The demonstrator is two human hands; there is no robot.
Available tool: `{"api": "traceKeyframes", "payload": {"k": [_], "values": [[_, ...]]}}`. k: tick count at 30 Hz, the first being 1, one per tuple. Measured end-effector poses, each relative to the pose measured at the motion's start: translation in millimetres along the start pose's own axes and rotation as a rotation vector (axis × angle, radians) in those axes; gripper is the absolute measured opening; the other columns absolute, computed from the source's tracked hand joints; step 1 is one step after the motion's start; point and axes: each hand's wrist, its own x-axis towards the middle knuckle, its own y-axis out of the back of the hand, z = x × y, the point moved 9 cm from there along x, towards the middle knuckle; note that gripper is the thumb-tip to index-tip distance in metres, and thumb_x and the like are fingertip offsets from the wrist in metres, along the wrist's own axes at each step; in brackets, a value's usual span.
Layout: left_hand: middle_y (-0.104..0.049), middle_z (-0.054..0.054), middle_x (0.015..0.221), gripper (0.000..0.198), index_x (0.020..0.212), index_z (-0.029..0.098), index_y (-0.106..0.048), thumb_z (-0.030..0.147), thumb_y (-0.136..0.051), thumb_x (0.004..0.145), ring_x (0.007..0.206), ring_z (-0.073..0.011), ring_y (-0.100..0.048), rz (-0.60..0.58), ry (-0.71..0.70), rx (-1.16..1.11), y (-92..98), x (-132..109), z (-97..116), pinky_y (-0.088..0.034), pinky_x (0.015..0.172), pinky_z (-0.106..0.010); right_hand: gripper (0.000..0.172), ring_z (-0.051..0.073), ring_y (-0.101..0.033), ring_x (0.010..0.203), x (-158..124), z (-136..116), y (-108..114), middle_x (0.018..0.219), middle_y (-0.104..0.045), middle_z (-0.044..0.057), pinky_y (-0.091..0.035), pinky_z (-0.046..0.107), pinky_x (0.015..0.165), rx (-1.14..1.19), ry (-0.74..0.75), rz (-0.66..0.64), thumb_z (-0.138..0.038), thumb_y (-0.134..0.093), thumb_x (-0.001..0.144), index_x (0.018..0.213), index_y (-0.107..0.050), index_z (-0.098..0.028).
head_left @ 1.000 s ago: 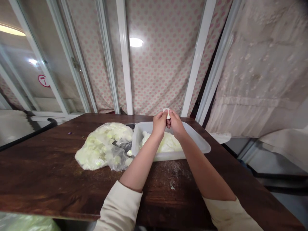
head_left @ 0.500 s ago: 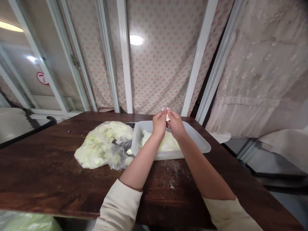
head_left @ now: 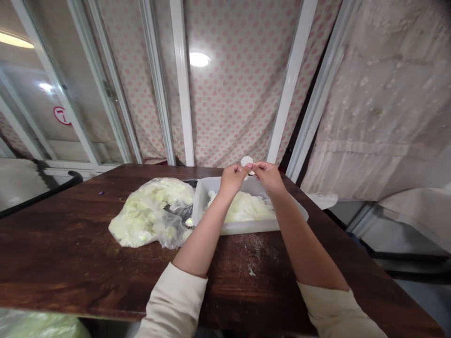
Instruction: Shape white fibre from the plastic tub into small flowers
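Note:
My left hand [head_left: 231,178] and my right hand [head_left: 269,176] are raised over a clear plastic tub [head_left: 296,209] on the dark wooden table. Both pinch a small white cauliflower floret [head_left: 246,162] between their fingertips, one on each side of it. The tub holds a heap of white floret pieces [head_left: 246,209]. To the tub's left lies a clear plastic bag of pale green-white cauliflower [head_left: 148,213], its open mouth towards the tub.
The wooden table [head_left: 70,253] runs from the left edge to the right, with crumbs in front of the tub. A dotted curtain and white window frames stand behind. Another plastic bag [head_left: 38,326] shows at the bottom left, below the table edge.
My hands have drawn apart a little, the right one sliding to the right. The floret now shows between my fingertips, more in the open than before.

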Motion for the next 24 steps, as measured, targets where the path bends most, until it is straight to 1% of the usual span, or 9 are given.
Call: {"api": "traceKeyframes", "payload": {"k": [2, 6, 11, 13, 15, 18, 21, 24], "values": [[-0.031, 0.006, 0.043, 0.046, 0.044, 0.016, -0.034, 0.047, -0.06, 0.067, 0.046, -0.0061, -0.027, -0.005, -0.017, 0.081, 7.2, 0.9, 4.4, -0.021, 0.048, -0.022, 0.035, 0.008, -0.042, 0.047, 0.6, 1.5, -0.1, 0.049, -0.047, -0.003, -0.033, 0.021, 0.045, 0.0, -0.014, -0.029, -0.048, -0.064, 0.063, 0.059, -0.055, -0.015], [-0.031, 0.005, 0.043, 0.044, 0.044, 0.017, -0.034, 0.042, -0.059, 0.07, 0.045, -0.0072, -0.027, 0.045, -0.059, 0.208, 23.3, 1.6, 14.7, -0.019, 0.049, -0.023, 0.04, 0.006, -0.037, 0.042, -4.2, -0.9, -9.2, 0.046, -0.043, -0.004, -0.031, 0.021, 0.043, 0.054, -0.037, -0.09, -0.053, -0.06, 0.068, 0.058, -0.049, -0.016], [-0.035, 0.004, 0.042, 0.041, 0.044, 0.017, -0.038, 0.04, -0.061, 0.069, 0.046, -0.0085, -0.029, 0.066, -0.079, 0.286, 26.6, 0.3, 20.3, -0.017, 0.05, -0.023, 0.044, 0.006, -0.032, 0.039, -10.0, 1.7, -16.8, 0.041, -0.036, -0.005, -0.025, 0.021, 0.04, 0.09, -0.104, -0.092, -0.055, -0.056, 0.072, 0.053, -0.043, -0.017], [-0.035, 0.004, 0.043, 0.04, 0.045, 0.017, -0.038, 0.04, -0.061, 0.068, 0.047, -0.009, -0.029, 0.069, -0.091, 0.299, 25.2, -1.4, 23.1, -0.016, 0.05, -0.024, 0.043, 0.006, -0.034, 0.04, -9.6, 4.2, -16.8, 0.043, -0.038, -0.005, -0.027, 0.021, 0.041, 0.099, -0.116, -0.086, -0.055, -0.055, 0.072, 0.055, -0.046, -0.017], [-0.035, 0.004, 0.043, 0.04, 0.045, 0.017, -0.038, 0.04, -0.06, 0.069, 0.047, -0.0091, -0.029, 0.06, -0.1, 0.31, 23.2, -2.8, 25.5, -0.016, 0.05, -0.024, 0.039, 0.007, -0.038, 0.043, -8.3, 5.9, -17.1, 0.047, -0.044, -0.003, -0.029, 0.021, 0.043, 0.091, -0.114, -0.1, -0.053, -0.057, 0.07, 0.061, -0.054, -0.015], [-0.036, 0.004, 0.044, 0.038, 0.046, 0.017, -0.039, 0.04, -0.06, 0.069, 0.047, -0.0091, -0.03, 0.042, -0.106, 0.334, 21.4, -3.1, 26.0, -0.016, 0.051, -0.024, 0.031, 0.008, -0.041, 0.049, -6.6, 5.3, -16.3, 0.053, -0.049, -0.002, -0.032, 0.021, 0.047, 0.036, -0.082, -0.116, -0.045, -0.062, 0.065, 0.067, -0.061, -0.014], [-0.034, 0.004, 0.044, 0.038, 0.046, 0.017, -0.038, 0.04, -0.058, 0.069, 0.048, -0.0092, -0.03, 0.031, -0.113, 0.368, 21.1, -0.6, 22.5, -0.017, 0.051, -0.024, 0.027, 0.007, -0.037, 0.05, -6.1, 3.9, -13.2, 0.051, -0.047, -0.003, -0.03, 0.021, 0.048, -0.021, -0.041, -0.091, -0.04, -0.064, 0.063, 0.06, -0.06, -0.014], [-0.034, 0.004, 0.044, 0.038, 0.046, 0.018, -0.037, 0.038, -0.058, 0.07, 0.048, -0.0093, -0.03, 0.03, -0.106, 0.379, 21.9, -0.5, 24.4, -0.017, 0.051, -0.024, 0.03, 0.007, -0.035, 0.048, -6.2, 3.9, -15.6, 0.049, -0.043, -0.004, -0.028, 0.022, 0.047, -0.027, -0.02, -0.105, -0.043, -0.062, 0.066, 0.057, -0.057, -0.014]]}}
